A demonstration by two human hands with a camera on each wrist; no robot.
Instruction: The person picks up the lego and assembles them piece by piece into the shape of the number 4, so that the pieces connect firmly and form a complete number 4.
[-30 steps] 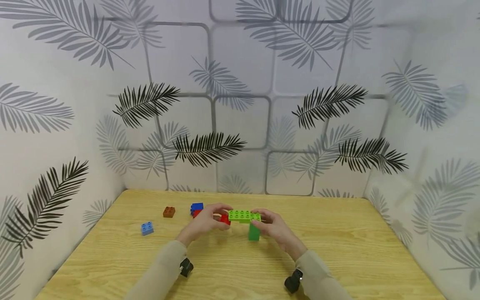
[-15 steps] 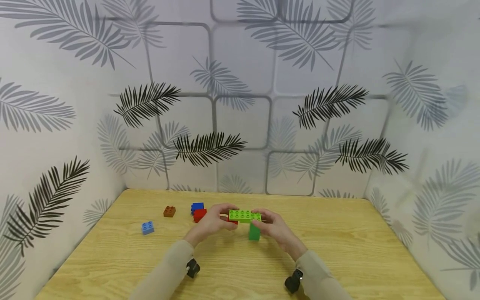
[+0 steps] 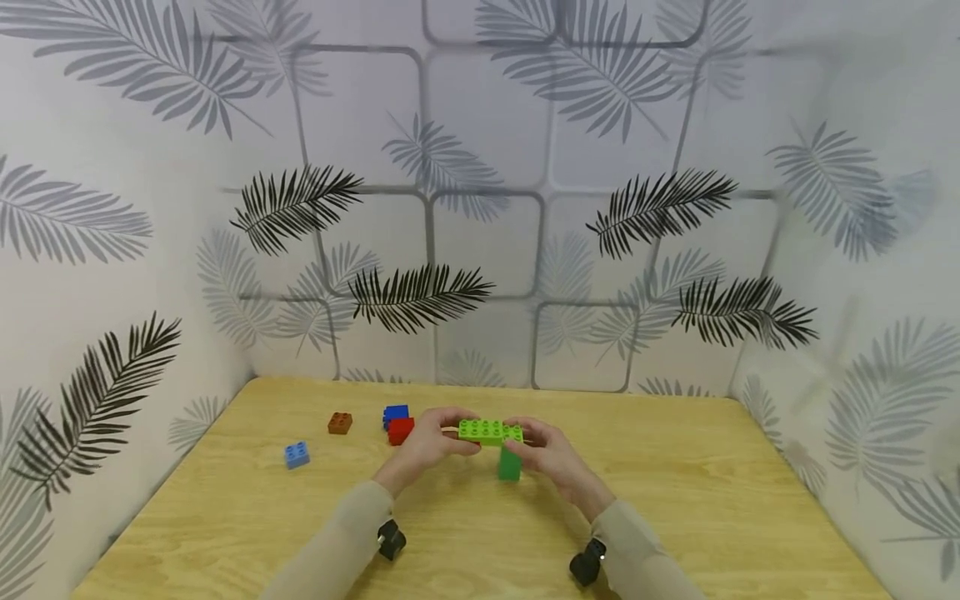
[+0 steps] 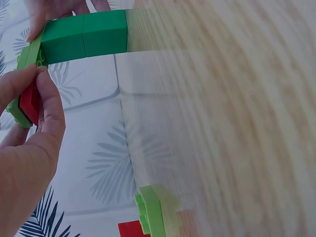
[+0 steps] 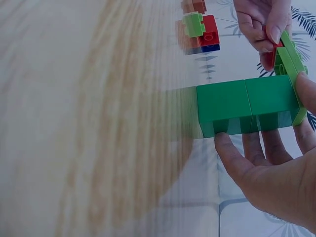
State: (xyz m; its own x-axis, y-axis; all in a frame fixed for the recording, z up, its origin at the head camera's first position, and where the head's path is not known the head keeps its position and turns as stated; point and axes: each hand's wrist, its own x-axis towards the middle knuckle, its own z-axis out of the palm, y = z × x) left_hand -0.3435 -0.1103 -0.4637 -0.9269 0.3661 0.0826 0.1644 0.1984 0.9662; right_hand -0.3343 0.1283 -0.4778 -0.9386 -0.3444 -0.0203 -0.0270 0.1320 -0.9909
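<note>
Near the middle of the tabletop (image 3: 480, 550), two dark-green bricks (image 5: 247, 103) stand stacked upright as a column. Across the column's top lies a light-green beam (image 3: 482, 430), studs up, its left part overhanging the tabletop. Beneath this overhang, a red brick (image 4: 30, 104) sits against the underside of the beam; whether it is fully seated cannot be told.

Left hand (image 3: 427, 442): grip pinching the red brick between thumb and fingers, at the beam's free end. Right hand (image 3: 557, 457): grip curled about the column, fingers along its side and thumb at the beam.

Left of the assembly, a second red brick (image 3: 401, 431) lies beside a blue brick (image 3: 395, 413). A loose light-green brick (image 5: 193, 24) adjoins them in the right wrist view. Farther left are a brown brick (image 3: 340, 423) and, nearer the person, a light-blue brick (image 3: 297, 455).
</note>
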